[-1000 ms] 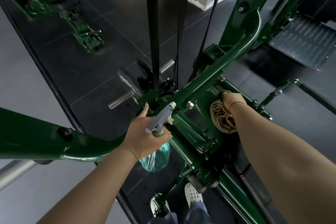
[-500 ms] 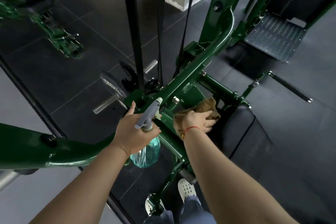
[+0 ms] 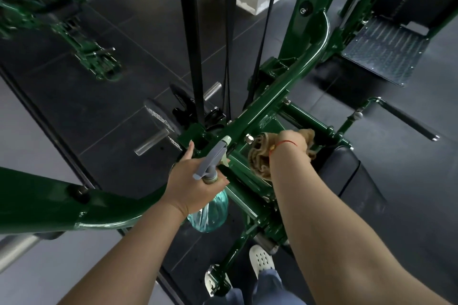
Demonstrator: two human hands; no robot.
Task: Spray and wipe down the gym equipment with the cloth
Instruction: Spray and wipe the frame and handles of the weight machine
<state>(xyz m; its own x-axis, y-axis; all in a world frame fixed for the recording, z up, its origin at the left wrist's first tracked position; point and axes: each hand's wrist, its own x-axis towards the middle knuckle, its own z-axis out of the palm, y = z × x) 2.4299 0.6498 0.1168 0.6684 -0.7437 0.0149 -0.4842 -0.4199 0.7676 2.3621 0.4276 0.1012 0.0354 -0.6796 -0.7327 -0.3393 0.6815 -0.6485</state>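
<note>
- Head view. My left hand [image 3: 193,186] grasps the spray bottle [image 3: 210,213] by its neck, with one finger stretched forward. The nozzle points at the green frame [image 3: 272,96], so I judge it is ready to spray, not spraying.
- The bottle's teal body hangs below the hand, apart from the tubes and near the cloth [image 3: 259,158], so spray would land where the wiping goes.
- My right hand [image 3: 288,142] clutches the bunched tan cloth and presses it onto the lower crossbars just beside the black seat pad [image 3: 347,173]. The fingertips are hidden.
- Bunching likely gives a thick wad for the bracket corners.
- The weight plate [image 3: 161,119] sits left of the joint, and neither hand is on it.
- A white shoe [image 3: 261,260] is close against the frame base, I think for reach.
</note>
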